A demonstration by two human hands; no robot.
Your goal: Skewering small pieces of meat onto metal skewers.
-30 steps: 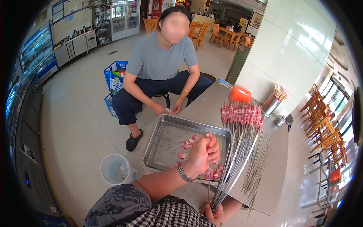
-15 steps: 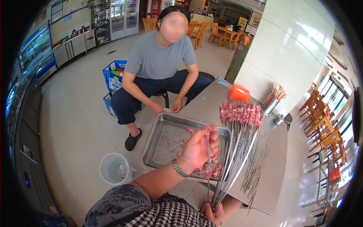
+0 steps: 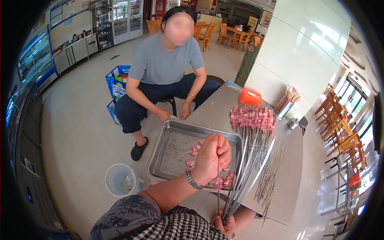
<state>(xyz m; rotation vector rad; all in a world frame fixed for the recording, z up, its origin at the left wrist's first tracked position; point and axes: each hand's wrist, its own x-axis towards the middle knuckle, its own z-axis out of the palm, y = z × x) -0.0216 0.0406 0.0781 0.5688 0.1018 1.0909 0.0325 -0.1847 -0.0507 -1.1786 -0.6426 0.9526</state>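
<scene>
My left hand, with a metal watch on its wrist, is closed over the upper end of a metal skewer; the tip is hidden in the fingers. A piece of raw meat shows on or right behind this skewer below the fist. Low in the picture, my right hand grips the skewer's lower end together with a fanned bunch of long metal skewers. Beneath my left hand lies a steel tray with loose raw meat chunks.
On the grey table lie threaded meat skewers and bare skewers. Behind them are an orange box, a steel cup of sticks and a small metal pot. A person sits opposite; a white bucket stands on the floor.
My left fingers have closed more tightly round the skewer's top, and the fist has turned slightly. My right hand keeps its grip. The whole view has shifted a little.
</scene>
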